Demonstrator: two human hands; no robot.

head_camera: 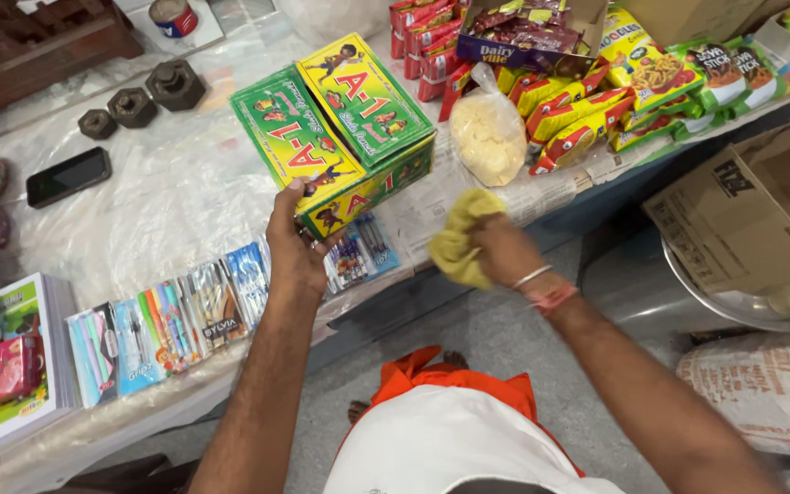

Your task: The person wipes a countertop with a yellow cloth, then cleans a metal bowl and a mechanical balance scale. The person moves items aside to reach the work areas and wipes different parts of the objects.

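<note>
**Green and yellow carton gripped at the worktop's front**

Green-and-yellow printed cardboard made up the rectangular box (pixel 336 137) that lay on the clear plastic sheet covering the worktop (pixel 176 197). The left hand (pixel 296 247) had closed on the box's near corner, thumb on the top face and fingers curled against the side, tipping nothing visibly. The right hand (pixel 503 249) was pressed shut around a crumpled yellow cloth (pixel 459 240), held just beside the box's right end and above the worktop's front edge, not touching the box.

Under the left hand's wrist lay a row of clear plastic packets of coloured pens (pixel 171 325), running leftward along the front edge. A clear plastic bag of pale crisps (pixel 489 137) stood just right of the box. Behind it lay yellow-and-red snack packets (pixel 564 119). A black phone (pixel 69 176) rested flat at the far left, well apart from the box, with three dark hexagonal metal weights (pixel 134 105) beyond it. A brown cardboard carton (pixel 752 210) sat off the worktop's right side.
</note>
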